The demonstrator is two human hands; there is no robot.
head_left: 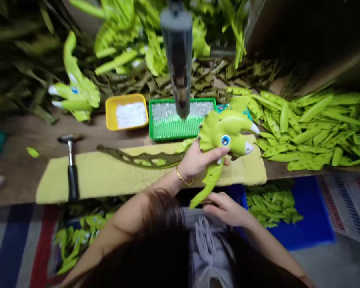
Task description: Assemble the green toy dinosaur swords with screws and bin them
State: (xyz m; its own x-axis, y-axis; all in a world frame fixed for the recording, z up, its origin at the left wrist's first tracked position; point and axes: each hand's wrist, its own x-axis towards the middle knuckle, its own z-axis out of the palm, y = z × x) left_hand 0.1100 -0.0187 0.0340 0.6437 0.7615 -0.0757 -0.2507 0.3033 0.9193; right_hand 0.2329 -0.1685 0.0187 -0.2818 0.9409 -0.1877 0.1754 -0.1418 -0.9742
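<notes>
My left hand (pixel 195 160) is closed around a lime-green toy dinosaur head (pixel 219 128) with white-tipped horns and a blue eye. The head is raised over the yellow mat and faces right. From its underside a curved green piece (pixel 208 184) runs down toward my lap. Beside the lower end of that piece is my right hand (pixel 228 208), its fingers curled together; what they pinch is hidden. An olive-brown curved strip with holes (pixel 144 160) lies on the yellow mat (pixel 90 176), left of my left hand.
A hammer (pixel 73 176) rests at the mat's left. Behind stand a yellow tray (pixel 108 116) of white bits and a green tray (pixel 180 136) of small metal pieces. A clear tube (pixel 177 60) hangs overhead. Green parts (pixel 318 128) are heaped right; another dinosaur head (pixel 78 94) lies left.
</notes>
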